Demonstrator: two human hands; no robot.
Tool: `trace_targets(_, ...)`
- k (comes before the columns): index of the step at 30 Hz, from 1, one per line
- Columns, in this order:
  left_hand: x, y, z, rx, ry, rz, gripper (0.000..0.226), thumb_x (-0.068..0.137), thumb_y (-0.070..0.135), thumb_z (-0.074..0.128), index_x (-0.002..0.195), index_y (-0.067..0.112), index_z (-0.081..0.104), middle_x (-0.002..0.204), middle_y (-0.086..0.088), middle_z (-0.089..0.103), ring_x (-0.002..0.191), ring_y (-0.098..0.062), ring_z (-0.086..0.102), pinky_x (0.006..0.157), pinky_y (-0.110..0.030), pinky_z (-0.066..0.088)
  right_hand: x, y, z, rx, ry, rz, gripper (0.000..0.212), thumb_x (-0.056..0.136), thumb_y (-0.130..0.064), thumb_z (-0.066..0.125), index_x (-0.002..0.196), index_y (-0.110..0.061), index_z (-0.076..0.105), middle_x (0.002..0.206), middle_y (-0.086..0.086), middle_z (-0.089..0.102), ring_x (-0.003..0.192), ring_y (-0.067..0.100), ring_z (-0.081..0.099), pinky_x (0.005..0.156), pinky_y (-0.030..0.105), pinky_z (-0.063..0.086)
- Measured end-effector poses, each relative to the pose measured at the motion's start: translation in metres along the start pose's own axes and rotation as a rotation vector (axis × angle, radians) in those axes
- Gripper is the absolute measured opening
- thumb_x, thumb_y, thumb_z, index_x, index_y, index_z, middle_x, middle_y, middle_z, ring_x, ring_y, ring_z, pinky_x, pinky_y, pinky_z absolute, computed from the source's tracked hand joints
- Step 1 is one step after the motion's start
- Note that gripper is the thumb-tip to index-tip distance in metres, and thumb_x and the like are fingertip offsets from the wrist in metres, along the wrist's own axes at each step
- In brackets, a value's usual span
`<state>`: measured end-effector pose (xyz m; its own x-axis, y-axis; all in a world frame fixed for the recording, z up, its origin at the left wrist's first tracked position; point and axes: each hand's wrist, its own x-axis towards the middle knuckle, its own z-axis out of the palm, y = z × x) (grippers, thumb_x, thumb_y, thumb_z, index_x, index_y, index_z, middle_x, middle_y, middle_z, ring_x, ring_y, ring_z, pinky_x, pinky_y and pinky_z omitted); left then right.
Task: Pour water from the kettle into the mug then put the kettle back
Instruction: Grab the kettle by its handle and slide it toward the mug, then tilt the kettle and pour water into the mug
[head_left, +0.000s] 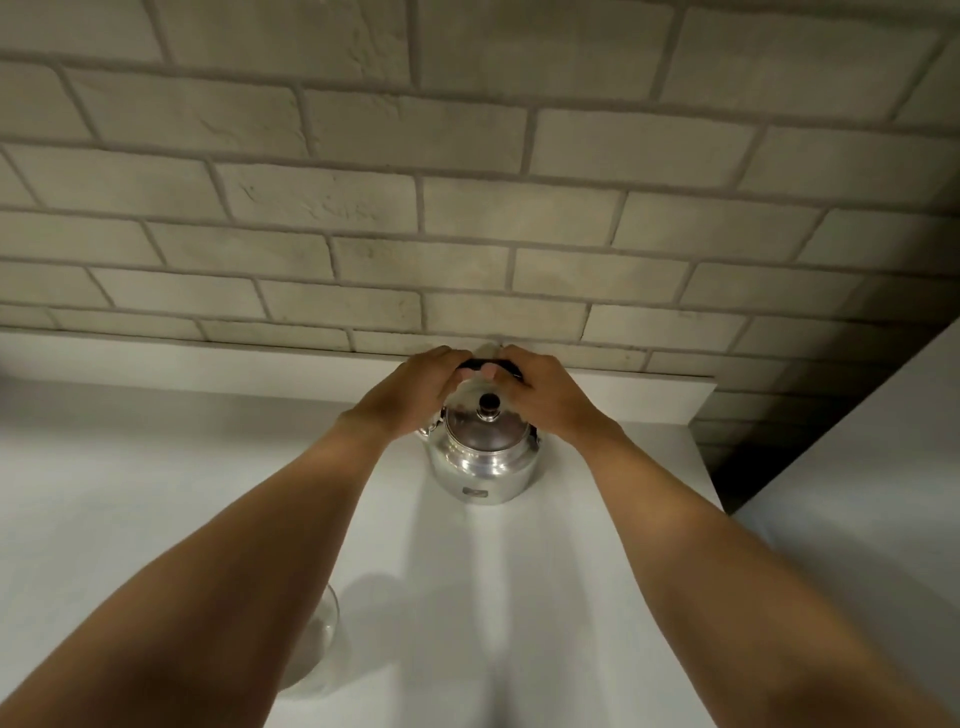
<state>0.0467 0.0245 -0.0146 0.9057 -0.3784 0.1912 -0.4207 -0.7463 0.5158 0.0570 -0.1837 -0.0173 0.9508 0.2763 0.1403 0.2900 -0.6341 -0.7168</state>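
Our left hand (415, 387) and right hand (540, 392) both curl around the kettle (483, 457) handle (475, 365); a glass mug (317, 644) sits near our left forearm on the desk (156, 493).

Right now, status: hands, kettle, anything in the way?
Left hand and right hand both on the kettle handle. Kettle upright on the counter. Glass mug near, partly behind left forearm. Nothing between.

One view only, head-worn wide-angle camera | looks forward and steeply down along both outstretched forearms | white worktop (519, 597) fills the lower frame, near the lens | its far edge meets a pale brick wall (467, 182) filling the upper half | worktop's right edge falls to a dark gap | straight lines bow outward
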Motion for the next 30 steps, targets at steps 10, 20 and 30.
trace_targets(10,-0.058,0.063,-0.034,0.049,0.011,0.021,0.033,0.112,0.033,0.042,0.138,0.020,0.057,0.118,0.000,0.062,0.107,-0.025,0.061,0.091,-0.043,0.051,-0.067,-0.044,-0.032,-0.101,0.068,-0.146,0.030,0.101,-0.052,0.047,0.113,-0.036,0.068,0.095,-0.022,0.068,0.090,-0.007,0.062,0.074,0.018,0.044)
trace_targets(20,-0.151,0.119,-0.037,-0.029,0.076,0.064,0.034,0.110,0.041,0.046,0.131,0.020,0.063,0.116,-0.003,0.067,0.106,-0.025,0.066,0.089,-0.045,0.053,-0.168,-0.089,-0.033,-0.102,0.182,-0.199,0.029,0.094,-0.058,0.062,0.104,-0.035,0.077,0.096,-0.028,0.075,0.090,-0.002,0.070,0.074,0.010,0.048)
trace_targets(30,-0.272,0.135,0.034,0.136,0.454,0.239,0.039,0.105,0.042,0.054,0.142,0.030,0.057,0.145,0.004,0.051,0.119,-0.025,0.055,0.084,-0.036,0.057,-0.232,-0.102,-0.019,-0.080,0.196,-0.162,0.033,0.092,-0.061,0.062,0.101,-0.034,0.078,0.087,-0.021,0.077,0.081,0.002,0.071,0.070,0.016,0.051)
